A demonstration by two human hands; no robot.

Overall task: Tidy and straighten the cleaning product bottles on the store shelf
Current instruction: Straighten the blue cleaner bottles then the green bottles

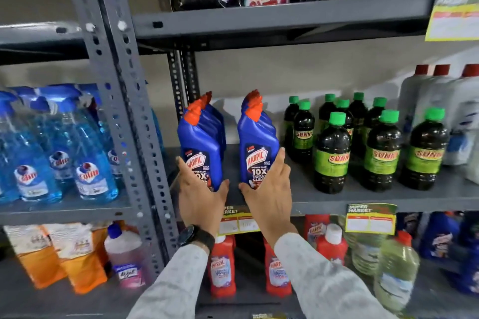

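both hands wrapped around the front blue Harpic bottles on the middle shelf (324,198), left hand (201,198) gripping the left bottle (199,149), right hand (269,193) the right bottle (256,146), green-capped Sunny bottles (334,153) at 3 o'clock

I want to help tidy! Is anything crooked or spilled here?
Nothing is spilled or tipped. The dark green-capped bottles stand in ragged, uneven rows, and a wide gap splits the two rows of blue orange-capped bottles.
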